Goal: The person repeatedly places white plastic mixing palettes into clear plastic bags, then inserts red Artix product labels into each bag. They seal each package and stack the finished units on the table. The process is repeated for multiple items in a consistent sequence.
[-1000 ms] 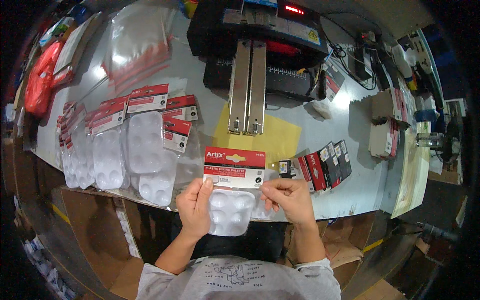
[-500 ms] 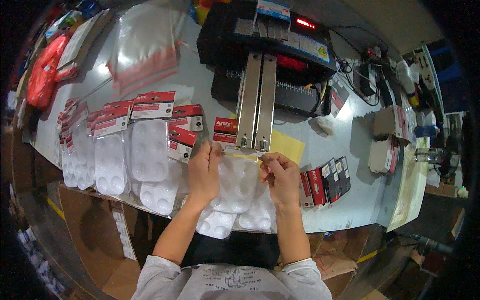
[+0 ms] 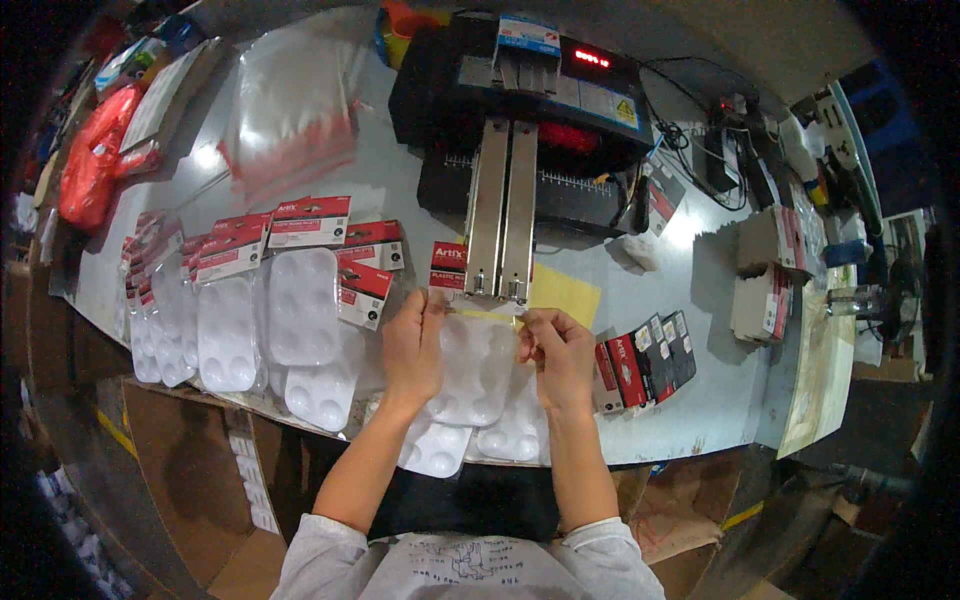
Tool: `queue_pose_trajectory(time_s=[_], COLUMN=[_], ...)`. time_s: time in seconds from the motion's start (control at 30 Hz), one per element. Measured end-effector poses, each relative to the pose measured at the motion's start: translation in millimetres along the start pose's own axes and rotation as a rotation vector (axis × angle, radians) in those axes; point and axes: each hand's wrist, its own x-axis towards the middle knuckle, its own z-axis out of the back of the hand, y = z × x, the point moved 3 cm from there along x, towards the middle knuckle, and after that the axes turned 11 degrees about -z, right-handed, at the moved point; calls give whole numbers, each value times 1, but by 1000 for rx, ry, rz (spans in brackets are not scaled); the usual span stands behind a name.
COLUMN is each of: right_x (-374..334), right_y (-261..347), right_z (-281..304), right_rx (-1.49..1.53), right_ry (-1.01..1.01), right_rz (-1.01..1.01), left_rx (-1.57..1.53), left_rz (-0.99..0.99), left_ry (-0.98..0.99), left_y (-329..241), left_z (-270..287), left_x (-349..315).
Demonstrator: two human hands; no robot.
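Observation:
Between my hands hangs a clear bag with a white plastic paint palette [image 3: 472,375] inside. A red and white header card [image 3: 447,262] at its top lies under the two long metal arms [image 3: 486,210] of a black machine [image 3: 425,95]. My left hand [image 3: 412,345] is closed, pinching the left end of the card and bag top. On the other side my right hand [image 3: 558,350] pinches the right corner, fingers curled. The arms' tips cover the middle of the card. More white palettes [image 3: 432,450] lie below, partly hidden by the held one.
Bagged palettes with red cards [image 3: 225,320] are heaped at the left. Folded red and black cards [image 3: 645,365] lie right of my hand, near a yellow sheet [image 3: 570,297]. Clear bags [image 3: 290,110] are stacked at the back left; card stacks [image 3: 762,300] stand at the right.
The whole view has shifted slightly. Both hands keep their pinch on the bag top, and the card stays under the metal arms.

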Motion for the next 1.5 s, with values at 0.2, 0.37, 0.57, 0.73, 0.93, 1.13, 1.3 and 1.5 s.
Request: queue_pose_trajectory(time_s=[0.2,0.37,0.57,0.73,0.93,1.13,1.3,1.5], right_x=[6,-5,-62,-87,-87,-65,-63,-74], right_y=[-4,1,40,21,-17,-31,-30,9], right_z=[3,3,45,56,40,54,61,80], right_rx=[-3,-227,-977,-1224,-1324,-1453,-1555,-1277], right_ry=[-5,-36,-591,-579,-595,-646,-644,-623], right_rz=[-69,-77,663,676,547,566,585,588], left_rx=[-10,49,346,1125,675,612,502,388], left_rz=[11,77,76,-179,-428,-266,-84,-48], left_ry=[-31,24,-108,-466,337,150,191,129], left_y=[2,17,-4,-41,-23,-11,-5,8], left_z=[-4,1,96,193,51,20,30,34], left_x=[2,-8,-13,26,-59,-77,-73,-69])
